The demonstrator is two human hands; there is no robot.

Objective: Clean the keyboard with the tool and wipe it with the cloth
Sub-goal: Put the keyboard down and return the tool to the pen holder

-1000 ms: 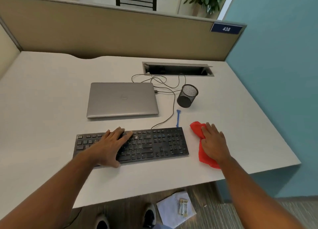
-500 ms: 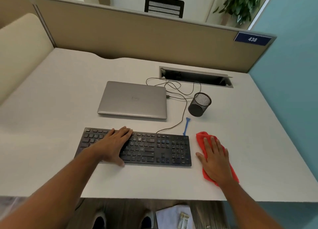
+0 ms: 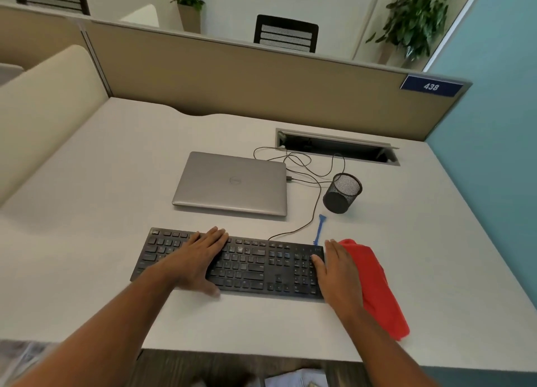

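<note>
This is an office cubicle. A beige partition (image 3: pixel 247 78) with a numbered plate "438" (image 3: pixel 431 86) backs the surface (image 3: pixel 116 183), which carries a closed laptop (image 3: pixel 232 183), a keyboard (image 3: pixel 255 267) and a mesh pen cup (image 3: pixel 343 193). Potted plants (image 3: pixel 415 17) and a chair (image 3: pixel 286 33) stand beyond.

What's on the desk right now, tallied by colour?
Black: 2, keyboard and mesh pen cup
Silver: 1, closed laptop
Blue: 1, cleaning tool
Red: 1, cloth
Total: 5
</note>
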